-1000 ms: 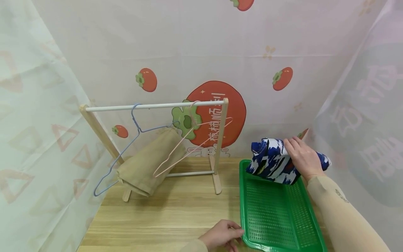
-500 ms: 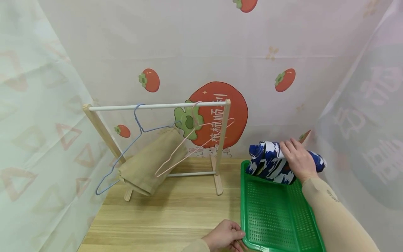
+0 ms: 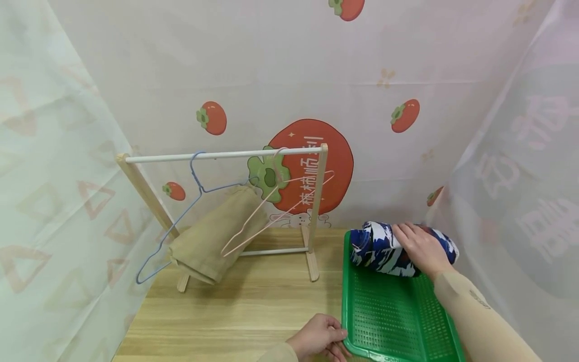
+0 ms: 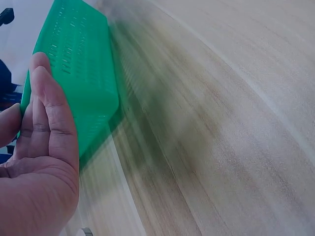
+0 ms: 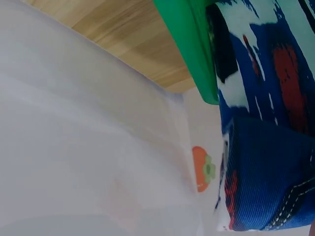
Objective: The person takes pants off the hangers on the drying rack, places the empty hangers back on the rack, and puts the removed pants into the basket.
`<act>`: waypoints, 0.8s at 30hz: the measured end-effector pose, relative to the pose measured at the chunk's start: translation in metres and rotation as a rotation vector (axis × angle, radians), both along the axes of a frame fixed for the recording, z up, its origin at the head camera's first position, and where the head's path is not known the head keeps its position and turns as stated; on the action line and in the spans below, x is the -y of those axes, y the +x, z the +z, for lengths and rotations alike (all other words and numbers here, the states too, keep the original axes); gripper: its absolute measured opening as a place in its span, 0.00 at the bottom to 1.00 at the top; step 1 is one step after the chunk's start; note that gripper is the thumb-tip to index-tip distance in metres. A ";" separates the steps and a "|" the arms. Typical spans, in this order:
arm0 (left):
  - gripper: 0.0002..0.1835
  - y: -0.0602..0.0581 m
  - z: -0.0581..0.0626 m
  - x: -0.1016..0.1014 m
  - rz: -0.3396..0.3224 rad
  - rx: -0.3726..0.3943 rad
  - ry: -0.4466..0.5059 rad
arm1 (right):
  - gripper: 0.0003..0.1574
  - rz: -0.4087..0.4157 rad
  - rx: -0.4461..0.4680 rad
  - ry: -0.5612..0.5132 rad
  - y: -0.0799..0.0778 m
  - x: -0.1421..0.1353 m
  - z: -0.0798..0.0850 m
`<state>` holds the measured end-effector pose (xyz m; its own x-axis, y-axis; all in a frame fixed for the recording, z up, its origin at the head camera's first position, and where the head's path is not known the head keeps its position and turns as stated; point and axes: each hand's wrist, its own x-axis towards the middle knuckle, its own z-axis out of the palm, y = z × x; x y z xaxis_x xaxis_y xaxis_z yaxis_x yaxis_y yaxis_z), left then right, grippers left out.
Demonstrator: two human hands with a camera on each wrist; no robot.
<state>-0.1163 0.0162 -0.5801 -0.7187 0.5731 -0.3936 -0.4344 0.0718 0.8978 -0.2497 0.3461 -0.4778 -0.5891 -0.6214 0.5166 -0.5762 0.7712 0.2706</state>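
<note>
My right hand [image 3: 421, 251] grips a folded garment [image 3: 379, 255] printed in blue and white. The bundle lies across the far end of a green plastic basket [image 3: 384, 314], against its back rim. The right wrist view shows blue denim with pale double stitching on the garment [image 5: 268, 169], plus red and black patches; the hand itself is almost out of that view. At the basket's near left corner, my left hand [image 3: 316, 336] pinches the rim. In the left wrist view, the thumb [image 4: 9, 124] is on one side of the basket wall and the fingers lie along the other.
A wooden rack with a white top bar [image 3: 235, 154] stands to the left. From it hang a blue hanger [image 3: 195, 176] and a pink hanger [image 3: 246, 221]. A folded khaki garment [image 3: 221, 231] is at the blue hanger. Fabric walls enclose the wooden table [image 3: 235, 317].
My right hand has lowered the folded garment down and slightly left into the far end of the basket. My left hand keeps its hold on the basket corner.
</note>
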 end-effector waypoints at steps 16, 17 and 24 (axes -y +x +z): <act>0.08 -0.003 0.005 0.002 -0.038 0.035 0.036 | 0.27 0.184 -0.106 0.010 0.051 0.013 -0.005; 0.07 -0.003 0.005 0.002 -0.038 0.034 0.039 | 0.29 0.179 -0.109 0.012 0.054 0.015 -0.007; 0.08 -0.002 0.005 0.002 -0.035 0.044 0.046 | 0.36 0.161 -0.041 0.051 0.077 0.023 -0.025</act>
